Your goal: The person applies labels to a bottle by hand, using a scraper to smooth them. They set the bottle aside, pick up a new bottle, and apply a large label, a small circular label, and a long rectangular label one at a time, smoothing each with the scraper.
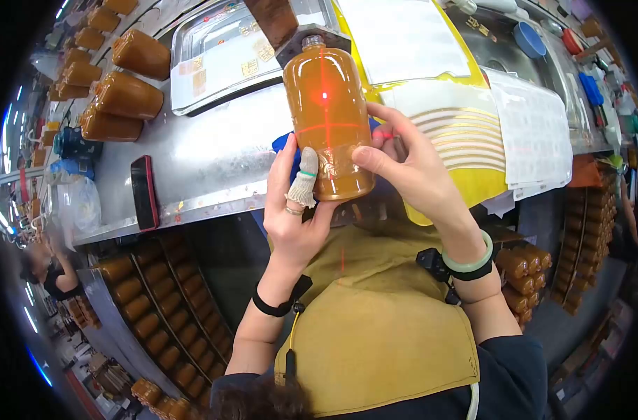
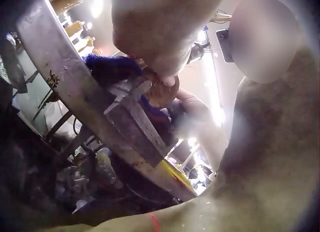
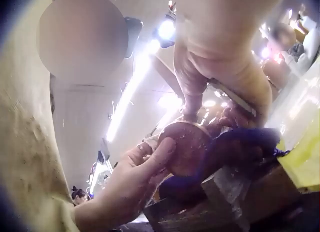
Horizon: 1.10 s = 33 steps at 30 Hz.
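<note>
A bottle of amber liquid (image 1: pixel 327 115) lies neck away from me on a blue cloth (image 1: pixel 282 147) at the steel table's (image 1: pixel 214 164) front edge, with a red laser cross on its side. My left hand (image 1: pixel 298 175), thumb in a white fabric cot, grips the bottle's base from the left. On the other side my right hand (image 1: pixel 382 140) holds it with thumb and forefinger. The left wrist view shows the bottle's round base (image 2: pixel 161 92) above the blue cloth (image 2: pixel 112 67). In the right wrist view both hands' fingers touch that base (image 3: pixel 185 147).
A black-and-red phone (image 1: pixel 144 192) lies on the table at left. Several filled bottles (image 1: pixel 126 94) lie at the far left. A steel tray (image 1: pixel 221 52) is behind, and yellow-and-white label sheets (image 1: pixel 466 133) are to the right. Crates of bottles (image 1: pixel 151 308) stand below the table.
</note>
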Tool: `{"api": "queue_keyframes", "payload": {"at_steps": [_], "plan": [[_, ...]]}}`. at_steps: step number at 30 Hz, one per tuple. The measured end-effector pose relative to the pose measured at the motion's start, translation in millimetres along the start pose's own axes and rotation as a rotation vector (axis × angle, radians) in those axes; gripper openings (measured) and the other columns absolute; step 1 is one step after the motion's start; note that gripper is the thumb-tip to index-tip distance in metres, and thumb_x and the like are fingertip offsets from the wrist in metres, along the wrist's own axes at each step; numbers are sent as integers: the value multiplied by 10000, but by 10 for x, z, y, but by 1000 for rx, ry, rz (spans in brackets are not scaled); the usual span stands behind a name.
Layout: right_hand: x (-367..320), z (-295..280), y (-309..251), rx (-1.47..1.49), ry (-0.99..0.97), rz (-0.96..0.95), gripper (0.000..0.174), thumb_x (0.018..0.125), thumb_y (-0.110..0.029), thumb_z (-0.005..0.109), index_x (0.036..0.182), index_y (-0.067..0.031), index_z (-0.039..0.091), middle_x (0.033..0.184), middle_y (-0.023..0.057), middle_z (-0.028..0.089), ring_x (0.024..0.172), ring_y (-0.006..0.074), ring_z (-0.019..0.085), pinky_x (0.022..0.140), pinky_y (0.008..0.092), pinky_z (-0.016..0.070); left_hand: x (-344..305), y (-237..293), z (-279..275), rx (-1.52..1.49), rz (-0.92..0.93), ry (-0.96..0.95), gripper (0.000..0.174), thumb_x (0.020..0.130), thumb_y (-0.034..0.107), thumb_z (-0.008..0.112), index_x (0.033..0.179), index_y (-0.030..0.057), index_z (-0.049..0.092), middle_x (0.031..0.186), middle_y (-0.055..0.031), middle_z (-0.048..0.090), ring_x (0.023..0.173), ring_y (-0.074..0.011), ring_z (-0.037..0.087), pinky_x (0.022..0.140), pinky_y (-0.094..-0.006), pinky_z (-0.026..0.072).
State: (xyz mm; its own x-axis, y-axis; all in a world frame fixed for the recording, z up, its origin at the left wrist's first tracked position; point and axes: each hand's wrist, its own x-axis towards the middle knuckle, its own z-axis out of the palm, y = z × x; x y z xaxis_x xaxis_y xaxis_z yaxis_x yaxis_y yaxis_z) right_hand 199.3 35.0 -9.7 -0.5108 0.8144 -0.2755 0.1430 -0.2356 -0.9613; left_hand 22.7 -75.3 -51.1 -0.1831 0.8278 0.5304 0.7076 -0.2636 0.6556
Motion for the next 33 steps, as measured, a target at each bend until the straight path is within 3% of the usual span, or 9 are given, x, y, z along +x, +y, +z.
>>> {"api": "queue_keyframes", "payload": {"at_steps": [1, 3, 5, 7, 14, 16, 23, 26, 33], "plan": [[-4, 10, -2, 0, 6, 0, 736, 871, -286, 813, 1456, 27, 492, 989, 25, 574, 920, 109, 587, 803, 267, 501, -13, -6, 9, 11, 14, 10, 637, 779, 49, 844, 1359, -56, 603, 1474, -264, 527, 1331, -435, 555, 1101, -478, 467], [-14, 27, -1, -64, 31, -31, 660, 924, -178, 775, 1486, 4, 481, 948, -45, 488, 743, 9, 409, 676, 175, 368, -18, -10, 0, 17, 9, -5, 634, 783, 52, 842, 1359, -57, 601, 1479, -269, 520, 1333, -444, 550, 1102, -487, 466], [-18, 33, 13, -32, 28, -32, 669, 918, -184, 782, 1486, 3, 484, 957, -48, 485, 745, 9, 408, 679, 174, 370, -24, -3, -10, 28, -1, -17, 631, 786, 56, 839, 1359, -58, 600, 1484, -274, 513, 1335, -452, 546, 1103, -496, 464], [-24, 38, 4, 55, 11, -21, 672, 918, -185, 780, 1488, 6, 480, 957, -52, 481, 752, 7, 412, 685, 173, 374, -15, 10, -23, 74, 19, -24, 667, 788, -31, 774, 1419, -58, 557, 1498, -256, 520, 1346, -384, 565, 1088, -407, 485], [-10, 1, 58, 20, -4, -50, 660, 930, -183, 771, 1486, 15, 475, 961, -55, 482, 767, -1, 422, 686, 173, 376, -5, 22, -26, 85, 30, -32, 709, 781, -17, 790, 1440, -58, 534, 1503, -258, 512, 1349, -385, 561, 1093, -406, 484], [6, 28, 33, -32, 43, 40, 763, 850, -341, 819, 1440, 30, 509, 993, 44, 581, 884, 115, 570, 790, 269, 490, 11, 67, -15, 12, -14, -29, 692, 797, 85, 850, 1414, -37, 560, 1522, -274, 469, 1370, -422, 522, 1104, -467, 469], [14, 44, 62, -80, 56, -30, 787, 826, -369, 829, 1436, 16, 514, 973, 44, 585, 882, 134, 569, 784, 283, 490, 143, 148, -18, -285, -137, -38, 737, 932, 139, 743, 1541, -60, 380, 1582, -252, 397, 1440, -329, 451, 1184, -428, 357], [6, 47, 42, -74, 46, -5, 775, 827, -353, 830, 1438, 5, 515, 968, 38, 580, 883, 134, 570, 790, 287, 494, 275, 215, 12, -733, -555, -15, 773, 989, 66, 639, 1607, -54, 191, 1576, -183, 395, 1442, -253, 409, 1194, -389, 323], [2, 42, 58, -4, 39, -18, 749, 829, -306, 833, 1443, -17, 516, 1013, 47, 566, 923, 137, 573, 819, 283, 501, 379, 279, 2, -783, -613, -69, 757, 963, 58, 683, 1583, -45, 263, 1513, -163, 454, 1377, -230, 471, 1161, -379, 367]]}}
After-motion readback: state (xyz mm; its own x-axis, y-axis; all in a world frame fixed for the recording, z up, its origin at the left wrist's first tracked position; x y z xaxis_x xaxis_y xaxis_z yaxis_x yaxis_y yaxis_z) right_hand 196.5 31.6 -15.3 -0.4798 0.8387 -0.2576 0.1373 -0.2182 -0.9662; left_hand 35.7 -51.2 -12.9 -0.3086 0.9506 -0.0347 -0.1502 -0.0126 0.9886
